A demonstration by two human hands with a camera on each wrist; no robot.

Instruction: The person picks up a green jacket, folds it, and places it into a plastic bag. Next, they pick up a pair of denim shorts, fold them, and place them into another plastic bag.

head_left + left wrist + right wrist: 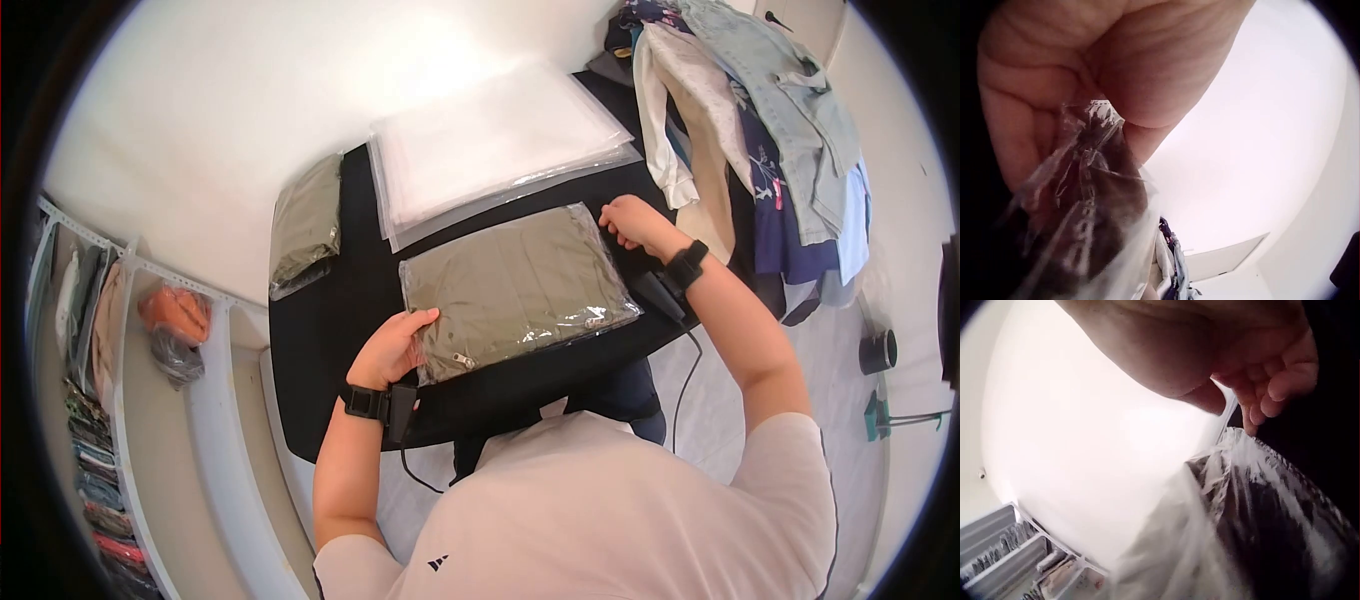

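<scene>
A folded olive-green garment in a clear plastic bag [515, 285] lies flat on the black table, zip pulls [462, 359] showing along its near edge. My left hand [388, 348] grips the bag's left side, thumb on top and fingers beneath. Crumpled clear film [1088, 181] runs between that thumb and fingers in the left wrist view. At the far right corner is my right hand [637, 224], fingers loosely curled. The right wrist view shows its thumb standing apart from the fingers and a fingertip right at the corner of the plastic [1235, 447].
Behind the bag lies a stack of clear plastic bags [500, 140]. Another bagged olive garment [308, 222] sits at the table's left end. Loose clothes [770, 150] are heaped at the back right. Shelves [130, 370] of bagged clothes stand at left. Cables [690, 385] hang from both wrist cameras.
</scene>
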